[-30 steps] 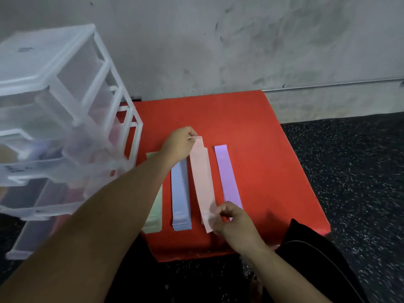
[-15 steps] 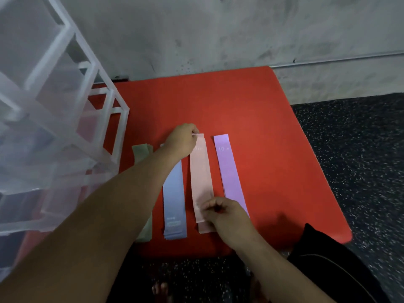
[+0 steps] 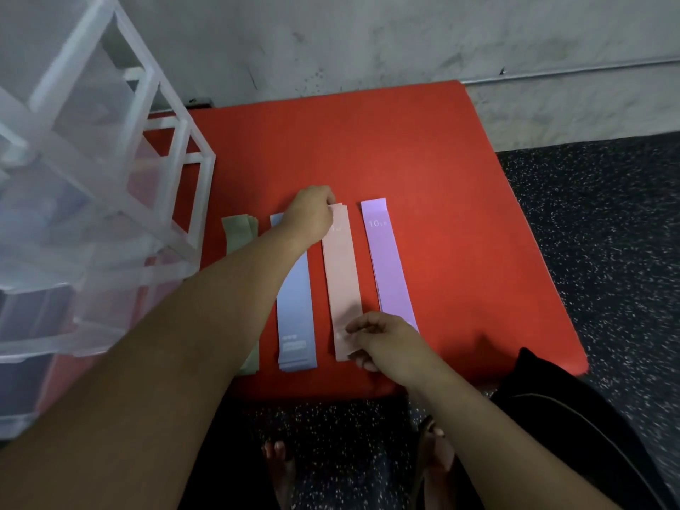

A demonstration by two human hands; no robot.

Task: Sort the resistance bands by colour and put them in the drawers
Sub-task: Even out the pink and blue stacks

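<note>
A: Your left hand [image 3: 311, 211] was at the far end of the pink bands [image 3: 342, 281], its grip pinching the top corner of the stack.

B: Your right hand [image 3: 386, 340] had the near end of the same stack, fingers curled, grip pinching the edge.

A: Those pink bands lay flat on the red surface [image 3: 423, 160], running away from you. They lay between the blue bands [image 3: 296, 307] to their left and the purple bands [image 3: 390, 266] to their right, each pile apart from its neighbour.

B: You had the green bands [image 3: 239, 230] furthest left, mostly hidden under your left forearm, near the clear drawer unit [image 3: 110, 178] at the surface's left edge.

A: The unit was too blurred for me to tell which drawers stood open
</note>
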